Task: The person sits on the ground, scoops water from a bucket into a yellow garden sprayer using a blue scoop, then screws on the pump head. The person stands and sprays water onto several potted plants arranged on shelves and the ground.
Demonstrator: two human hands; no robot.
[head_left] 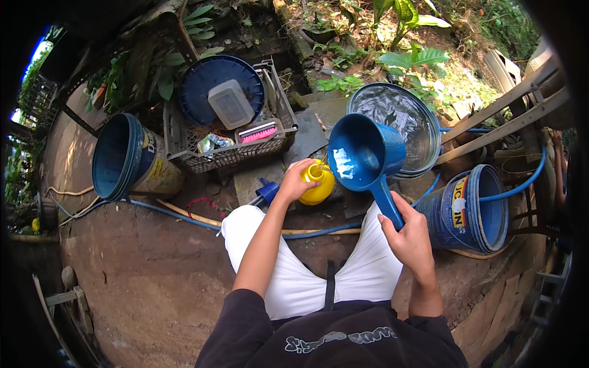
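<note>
Bare brown ground (153, 264) spreads through this shady yard, with leafy plants (417, 58) growing along the far edge and a blue hose (190, 219) lying across it. Ahead of the seated person I can see a dark plastic lattice crate (233, 161) holding a pink-bristled brush (259, 135), and to its right a wide, round, shiny-rimmed basin (399, 116) that seems to hold water.

From where I stand, the work looks to be partway through. A dark blue plastic top with a slim rod (268, 191) lies just beside the round yellow plastic container (318, 191), so I take it that the opening step is done. The big blue plastic dipper (366, 150) is tipped toward the container's mouth, and pouring seems to be the step in hand. How full the container is I can't tell, so how much is left stays a guess; refitting the top appears not yet done.

That yellow container sits between the person's knees, slightly left of the dipper. It looks glossy, bulging and squat, narrowing to its neck. The left hand (300, 182) is wrapped about its upper part; the right hand (410, 238) grips the dipper's long handle. Inside, the dipper's bowl gleams with a white reflection.
</note>
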